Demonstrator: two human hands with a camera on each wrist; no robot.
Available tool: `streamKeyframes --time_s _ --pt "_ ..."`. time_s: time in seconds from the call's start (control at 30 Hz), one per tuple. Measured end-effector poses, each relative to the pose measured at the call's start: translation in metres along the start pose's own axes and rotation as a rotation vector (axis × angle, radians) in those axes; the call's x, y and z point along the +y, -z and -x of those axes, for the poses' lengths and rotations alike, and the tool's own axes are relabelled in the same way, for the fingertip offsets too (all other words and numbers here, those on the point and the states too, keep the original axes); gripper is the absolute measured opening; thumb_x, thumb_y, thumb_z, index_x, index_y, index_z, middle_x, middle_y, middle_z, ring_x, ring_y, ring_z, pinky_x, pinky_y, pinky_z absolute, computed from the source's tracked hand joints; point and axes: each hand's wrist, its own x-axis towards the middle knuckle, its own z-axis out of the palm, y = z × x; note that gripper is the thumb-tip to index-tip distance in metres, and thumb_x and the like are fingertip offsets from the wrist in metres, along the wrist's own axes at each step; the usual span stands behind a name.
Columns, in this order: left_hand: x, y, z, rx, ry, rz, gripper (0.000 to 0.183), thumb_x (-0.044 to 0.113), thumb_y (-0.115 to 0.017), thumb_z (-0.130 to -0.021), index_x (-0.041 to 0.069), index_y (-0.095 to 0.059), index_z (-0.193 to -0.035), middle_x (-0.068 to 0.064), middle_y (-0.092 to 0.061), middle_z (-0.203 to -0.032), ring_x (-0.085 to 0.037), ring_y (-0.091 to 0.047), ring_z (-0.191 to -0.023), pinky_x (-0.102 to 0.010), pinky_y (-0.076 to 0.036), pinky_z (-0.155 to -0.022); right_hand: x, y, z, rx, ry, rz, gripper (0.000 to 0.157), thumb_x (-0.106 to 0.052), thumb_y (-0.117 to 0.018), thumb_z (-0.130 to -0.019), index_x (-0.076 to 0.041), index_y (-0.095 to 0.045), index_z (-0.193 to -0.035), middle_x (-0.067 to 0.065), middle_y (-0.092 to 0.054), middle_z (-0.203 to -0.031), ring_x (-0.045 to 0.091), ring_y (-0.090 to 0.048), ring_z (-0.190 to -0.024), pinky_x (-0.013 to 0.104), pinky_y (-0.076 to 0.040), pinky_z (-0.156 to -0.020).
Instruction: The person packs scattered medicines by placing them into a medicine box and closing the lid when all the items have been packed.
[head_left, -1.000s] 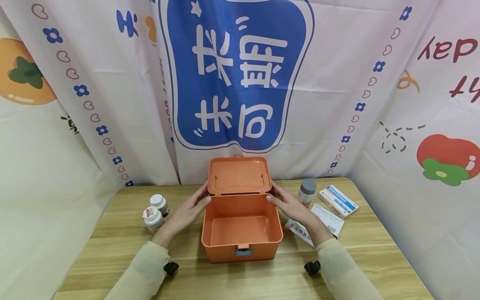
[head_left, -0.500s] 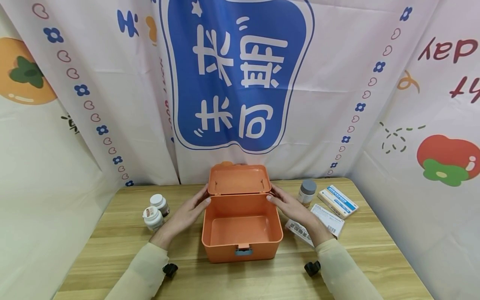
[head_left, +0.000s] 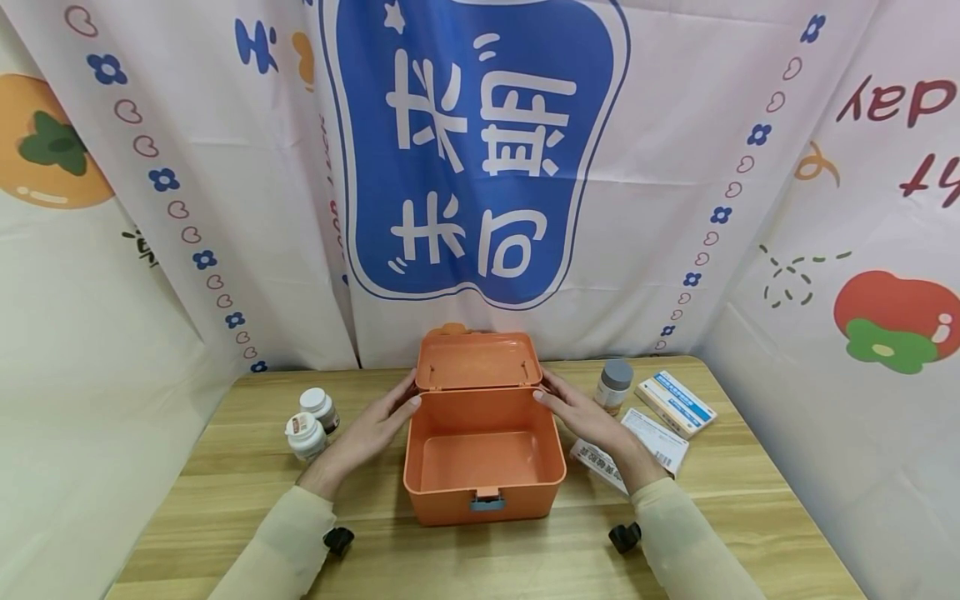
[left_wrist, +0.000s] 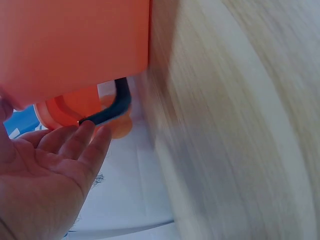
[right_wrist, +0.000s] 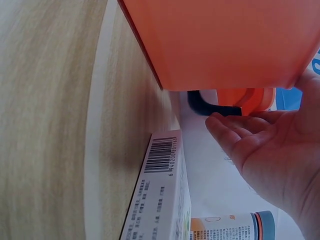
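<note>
An orange storage box stands on the table, its inside bare. Its hinged lid leans back from the rear edge. My left hand is at the rear left corner, thumb by the rim and extended fingers reaching behind the box. Mirroring it, my right hand is at the rear right corner, thumb on the rim. Both wrist views show the fingers near the lid and its dark handle, which hangs behind the box; exact contact is hard to tell. A blue-grey latch is on the front.
Two white bottles stand beside the left forearm. To the right are a grey-capped bottle, a blue-and-white medicine box and white cartons partly under the right forearm. A printed curtain hangs behind the table.
The lid has tilted further back and its top edge sits lower, baring an orange print on the curtain behind. Both hands have hardly moved.
</note>
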Motion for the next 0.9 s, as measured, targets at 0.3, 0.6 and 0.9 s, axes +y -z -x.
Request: streamKeyframes --time_s 0.3,0.6,0.9 --pt "0.001 0.001 0.001 -0.004 0.009 -0.006 0.071 0.054 -0.043 -0.111 0.024 -0.019 -0.170 -0.010 -0.028 -0.175 -0.036 -0.028 -0.162 -0.061 -0.024 -0.130 -0.001 0.000 0.001 0.002 -0.025 0.000 0.071 -0.038 -0.048 -0.112 -0.010 -0.017 -0.170 0.018 -0.026 -0.175 0.041 -0.029 -0.161 0.058 -0.027 -0.131" --pt "0.002 0.006 0.005 0.003 -0.020 -0.023 0.067 0.049 -0.044 -0.112 0.020 -0.025 -0.169 -0.011 -0.036 -0.172 -0.037 -0.034 -0.159 -0.061 -0.028 -0.129 -0.010 0.001 0.005 0.037 -0.014 -0.024 0.068 -0.032 -0.052 -0.112 -0.007 -0.023 -0.168 0.019 -0.037 -0.170 0.042 -0.043 -0.154 0.056 -0.040 -0.124" --pt "0.005 0.015 0.011 -0.010 -0.062 -0.040 0.062 0.045 -0.047 -0.112 0.018 -0.035 -0.166 -0.013 -0.045 -0.167 -0.040 -0.044 -0.154 -0.061 -0.038 -0.123 -0.021 0.002 0.013 0.032 -0.042 -0.009 0.062 -0.024 -0.053 -0.110 -0.008 -0.029 -0.165 0.016 -0.039 -0.169 0.041 -0.045 -0.153 0.052 -0.048 -0.118"
